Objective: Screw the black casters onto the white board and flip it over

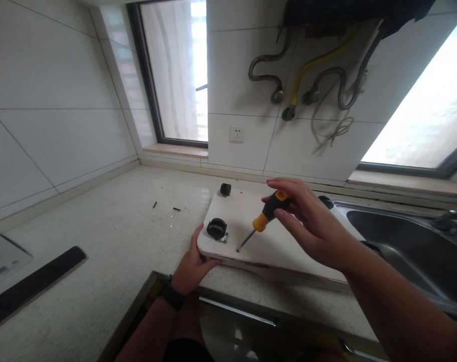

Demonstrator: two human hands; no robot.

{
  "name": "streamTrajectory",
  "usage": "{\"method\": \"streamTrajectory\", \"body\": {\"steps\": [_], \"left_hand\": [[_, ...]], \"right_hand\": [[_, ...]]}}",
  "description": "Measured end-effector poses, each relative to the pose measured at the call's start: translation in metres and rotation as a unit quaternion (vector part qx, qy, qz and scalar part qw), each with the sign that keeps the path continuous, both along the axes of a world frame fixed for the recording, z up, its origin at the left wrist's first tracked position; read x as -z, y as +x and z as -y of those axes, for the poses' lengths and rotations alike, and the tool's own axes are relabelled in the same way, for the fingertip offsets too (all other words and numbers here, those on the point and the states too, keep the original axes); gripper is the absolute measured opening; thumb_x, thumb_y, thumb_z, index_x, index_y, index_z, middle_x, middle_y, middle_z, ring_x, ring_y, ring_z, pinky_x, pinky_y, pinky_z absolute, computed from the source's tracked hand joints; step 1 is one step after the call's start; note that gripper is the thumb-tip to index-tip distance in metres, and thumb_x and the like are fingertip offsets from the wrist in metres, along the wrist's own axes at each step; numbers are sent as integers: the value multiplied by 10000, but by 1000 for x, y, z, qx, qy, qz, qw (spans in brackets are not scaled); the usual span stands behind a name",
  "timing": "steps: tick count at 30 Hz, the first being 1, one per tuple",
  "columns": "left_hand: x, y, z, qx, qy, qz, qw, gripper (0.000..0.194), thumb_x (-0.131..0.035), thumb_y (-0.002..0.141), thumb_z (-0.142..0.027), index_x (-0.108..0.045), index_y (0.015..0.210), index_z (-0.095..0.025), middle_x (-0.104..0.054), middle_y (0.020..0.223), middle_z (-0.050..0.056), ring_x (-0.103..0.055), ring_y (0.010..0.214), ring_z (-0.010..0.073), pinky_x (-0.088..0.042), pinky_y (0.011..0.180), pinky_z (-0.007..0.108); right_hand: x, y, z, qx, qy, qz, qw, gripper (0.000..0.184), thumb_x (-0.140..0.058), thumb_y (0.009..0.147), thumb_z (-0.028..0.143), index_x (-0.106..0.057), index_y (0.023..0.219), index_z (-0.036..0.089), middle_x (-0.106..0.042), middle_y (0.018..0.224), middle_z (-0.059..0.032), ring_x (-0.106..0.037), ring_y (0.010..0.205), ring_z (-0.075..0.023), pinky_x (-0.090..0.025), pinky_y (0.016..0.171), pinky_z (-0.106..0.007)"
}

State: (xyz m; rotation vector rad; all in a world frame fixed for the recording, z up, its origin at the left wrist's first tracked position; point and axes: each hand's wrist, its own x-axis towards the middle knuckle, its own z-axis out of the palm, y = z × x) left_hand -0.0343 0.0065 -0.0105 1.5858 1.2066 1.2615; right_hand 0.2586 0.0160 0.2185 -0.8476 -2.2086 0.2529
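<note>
A white wooden board (274, 241) lies flat on the stone counter, with black caster wheels (217, 229) fixed near its corners. My right hand (311, 221) is closed round a black and orange screwdriver (268, 213), whose tip rests on a screw (237, 250) in the board beside the near-left caster. My left hand (193, 264) grips the board's near-left edge, thumb on top, with a dark watch on the wrist.
A second caster (225, 189) sits at the board's far-left corner. Loose screws (175, 209) lie on the counter (119, 241) to the left. A steel sink (405, 246) is on the right. A black strip (32, 284) lies at the left edge. Pipes hang on the tiled wall.
</note>
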Motion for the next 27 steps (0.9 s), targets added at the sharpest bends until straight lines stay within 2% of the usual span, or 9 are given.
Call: {"method": "streamTrajectory", "body": {"steps": [3,5,12,15,18,20,22,24,27], "left_hand": [[0,1,0,-1,1,4,1000,1111,-822,852,-288,-92,1687,-240,-454,1655,168,-409,1550,361,-304,1291,543],[0,1,1,-1,7,7,1000,1097,-818,856,-294,-104,1686,-234,-464,1649,166,-417,1546,358,-313,1288,532],[2,2,2,-3,11,23,1000,1093,-815,849,-289,-114,1685,-214,-563,1564,168,-513,1473,351,-342,1264,545],[3,3,2,1,16,28,999,1085,-807,857,-284,-109,1684,-210,-563,1565,168,-514,1472,341,-336,1267,541],[2,3,2,1,24,31,999,1085,-811,852,-282,-114,1680,-206,-543,1582,171,-491,1491,345,-339,1266,532],[0,3,3,0,25,27,999,1090,-817,848,-288,-117,1678,-198,-546,1576,177,-483,1496,355,-345,1262,536],[-1,3,3,0,25,23,999,1088,-818,851,-299,-118,1678,-195,-543,1577,179,-473,1503,359,-340,1263,540],[0,3,3,-2,31,17,999,1088,-818,853,-305,-117,1679,-201,-517,1601,177,-452,1518,356,-323,1272,539],[2,4,3,-2,38,11,999,1089,-820,851,-306,-118,1679,-218,-468,1644,171,-432,1532,344,-310,1279,529]], "right_hand": [[-19,-9,0,-59,-20,53,997,495,-521,1047,290,-425,1531,331,-574,1474,-94,-658,1280,-221,-591,1074,-429],[-28,-18,-2,-52,-16,92,994,488,-537,1042,300,-454,1522,317,-619,1437,-85,-659,1262,-219,-579,1079,-430],[-31,-41,-11,58,93,120,987,409,-703,954,424,-657,1291,198,-713,1089,-95,-703,917,-221,-584,843,-394],[-29,-45,-11,120,135,143,973,388,-725,927,473,-692,1147,155,-710,1030,-109,-693,873,-243,-555,758,-389],[-30,-48,-11,196,128,196,952,421,-669,948,528,-686,1095,133,-719,1044,-135,-700,877,-290,-544,736,-423],[-33,-48,-10,227,104,232,940,496,-571,988,570,-668,1166,118,-725,1095,-164,-708,895,-330,-551,748,-468],[-38,-46,-8,221,72,250,940,572,-488,1024,557,-588,1363,107,-710,1237,-197,-715,955,-356,-562,789,-506],[-44,-43,-5,174,29,250,952,623,-464,1039,483,-421,1555,136,-626,1450,-207,-714,1034,-340,-573,847,-502],[-49,-41,0,101,-21,237,966,663,-487,1030,393,-292,1640,220,-530,1589,-163,-714,1058,-273,-579,880,-438]]}}
